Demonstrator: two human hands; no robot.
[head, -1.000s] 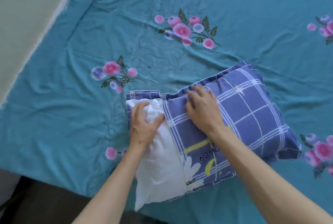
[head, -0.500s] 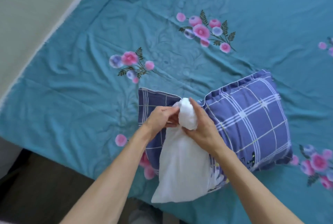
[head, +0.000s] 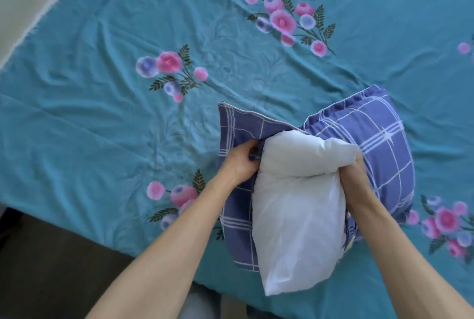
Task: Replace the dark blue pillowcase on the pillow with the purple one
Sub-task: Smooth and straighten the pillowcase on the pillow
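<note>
Since a moment ago, more of the white pillow (head: 297, 205) bulges from the checked pillowcase (head: 379, 144). The left hand (head: 239, 162) pinches the case's opening edge; the right hand (head: 355, 177) grips the pillow. Which case this is, I cannot tell.

Teal floral bedsheet (head: 102, 139), dark floor (head: 51, 267)

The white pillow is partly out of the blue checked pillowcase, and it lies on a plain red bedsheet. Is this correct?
Not quite. The head view shows the white pillow partly out of the blue checked pillowcase, but the bedsheet is teal with pink and blue flowers, not plain red.
</note>
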